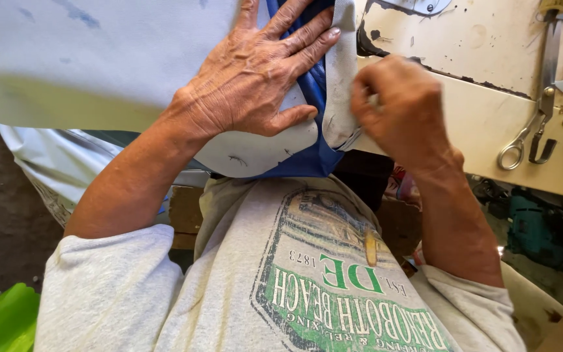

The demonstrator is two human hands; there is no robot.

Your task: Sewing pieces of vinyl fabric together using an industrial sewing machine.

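I see my left hand lying flat, fingers spread, on the pale fabric with the blue strip under its fingertips, at about 11 o'clock. At 1 o'clock my right hand is curled into a pinching grip on the fabric's folded edge, though what it holds is hidden. Scissors lie on the worn cream table at 3 o'clock.

worn cream table, scissors, pale sheet
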